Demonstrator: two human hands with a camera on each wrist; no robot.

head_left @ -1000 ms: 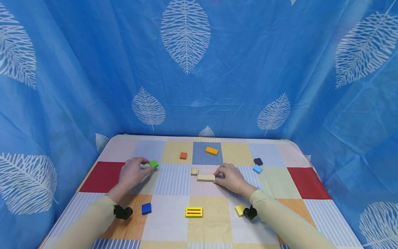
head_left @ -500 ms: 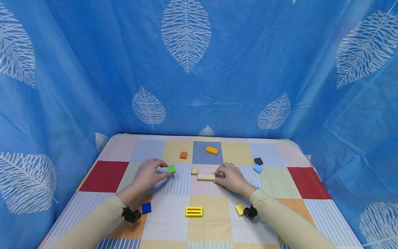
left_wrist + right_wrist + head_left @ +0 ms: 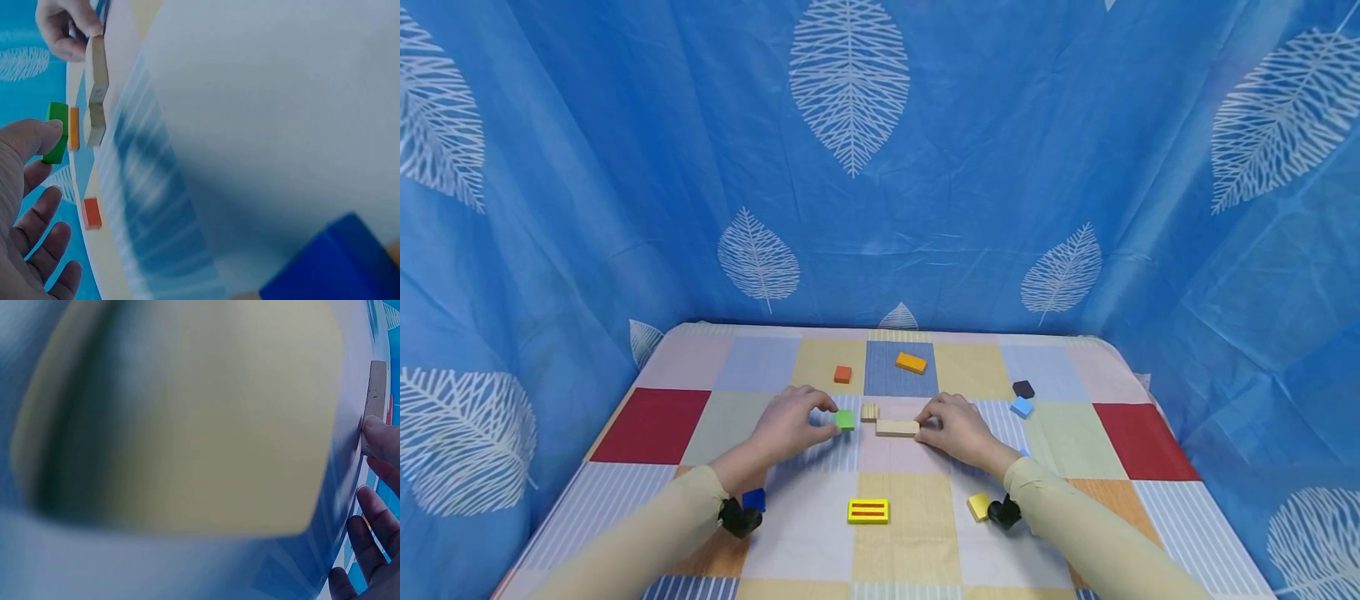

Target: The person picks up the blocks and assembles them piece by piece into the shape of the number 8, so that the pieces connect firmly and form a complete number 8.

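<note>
Between thumb and index finger my left hand [image 3: 786,423] pinches a green block [image 3: 845,420], raised off the cloth just left of a small striped wooden block [image 3: 869,412]. That block touches the left end of a longer plain wooden block [image 3: 897,428] on the table. My right hand [image 3: 958,429] pinches the long block's right end with thumb and index finger. In the left wrist view the green block [image 3: 56,133] sits between thumb and finger, the other fingers spread. The right wrist view shows the thumb on the wooden block [image 3: 375,394].
Orange-red [image 3: 842,375] and orange [image 3: 911,362] blocks lie farther back. Black [image 3: 1022,389] and light blue [image 3: 1022,407] blocks are at right. Nearer lie a yellow block with red stripes [image 3: 868,511], a yellow block [image 3: 978,506] and a partly covered blue block [image 3: 754,500].
My left hand has carried the green block rightward, from the left side of the table to beside the striped wooden block. The right hand and the wooden blocks have stayed put.
</note>
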